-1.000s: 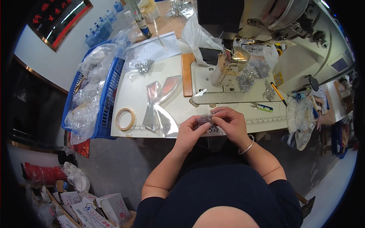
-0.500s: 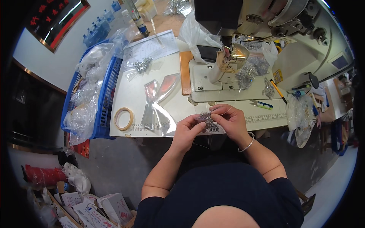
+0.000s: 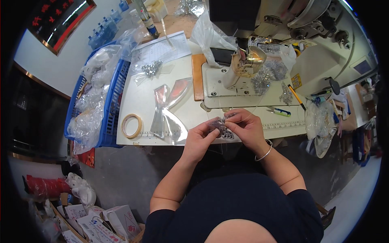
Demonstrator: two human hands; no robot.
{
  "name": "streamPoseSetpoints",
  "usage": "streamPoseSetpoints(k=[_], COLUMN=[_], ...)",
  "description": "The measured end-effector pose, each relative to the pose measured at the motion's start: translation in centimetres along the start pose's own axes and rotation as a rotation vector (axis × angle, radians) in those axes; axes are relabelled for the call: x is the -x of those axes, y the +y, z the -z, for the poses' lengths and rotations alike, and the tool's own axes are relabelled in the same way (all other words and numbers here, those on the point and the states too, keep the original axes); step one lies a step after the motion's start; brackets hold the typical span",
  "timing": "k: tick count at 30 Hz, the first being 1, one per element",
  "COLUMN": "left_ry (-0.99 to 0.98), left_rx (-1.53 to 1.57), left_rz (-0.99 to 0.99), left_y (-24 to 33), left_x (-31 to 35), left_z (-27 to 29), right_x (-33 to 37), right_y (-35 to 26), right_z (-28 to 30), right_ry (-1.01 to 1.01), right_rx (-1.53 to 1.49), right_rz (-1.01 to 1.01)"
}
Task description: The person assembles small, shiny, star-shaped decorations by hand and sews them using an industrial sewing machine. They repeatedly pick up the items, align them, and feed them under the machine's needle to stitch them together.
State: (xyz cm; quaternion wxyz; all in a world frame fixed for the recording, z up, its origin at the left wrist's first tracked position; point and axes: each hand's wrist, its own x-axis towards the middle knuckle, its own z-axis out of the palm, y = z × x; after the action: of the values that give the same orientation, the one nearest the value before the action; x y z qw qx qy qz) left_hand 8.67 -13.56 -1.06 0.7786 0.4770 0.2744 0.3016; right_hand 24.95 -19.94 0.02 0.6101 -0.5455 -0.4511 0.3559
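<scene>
While the left hand (image 3: 199, 139) pinched a silvery beaded piece (image 3: 219, 126) between thumb and fingers, the right hand (image 3: 245, 128) gripped its right part the same way, with a thin thread (image 3: 256, 106) showing beside it. The piece was at the near edge of the white table (image 3: 142, 99), nearer than the sewing machine (image 3: 316, 56). On the left lay 1 tape roll (image 3: 140, 126) and shiny clear plastic cutouts (image 3: 163, 113); farther left stood a blue basket (image 3: 109, 121) filled with clear bags (image 3: 90, 117). On the right, small snips (image 3: 281, 111) lay near an orange pen (image 3: 296, 97).
</scene>
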Motion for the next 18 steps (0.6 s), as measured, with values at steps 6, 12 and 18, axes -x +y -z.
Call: streamPoseSetpoints(k=[6,12,18], left_ry=[0.029,0.055,0.019], left_rx=[0.039,-0.116,-0.083], left_rz=[-0.022,-0.085,-0.131], left_y=[0.1,-0.4,-0.5], left_x=[-0.3,-0.9,-0.9], left_z=[-0.4,-0.6,-1.0], right_x=[0.0,-0.2,-0.6], right_y=[-0.4,-0.6,0.4], right_z=[0.0,0.5,1.0], right_ry=[0.01,-0.035,-0.021], right_rx=[0.042,0.085,-0.365], right_rz=[0.028,0.062,-0.302])
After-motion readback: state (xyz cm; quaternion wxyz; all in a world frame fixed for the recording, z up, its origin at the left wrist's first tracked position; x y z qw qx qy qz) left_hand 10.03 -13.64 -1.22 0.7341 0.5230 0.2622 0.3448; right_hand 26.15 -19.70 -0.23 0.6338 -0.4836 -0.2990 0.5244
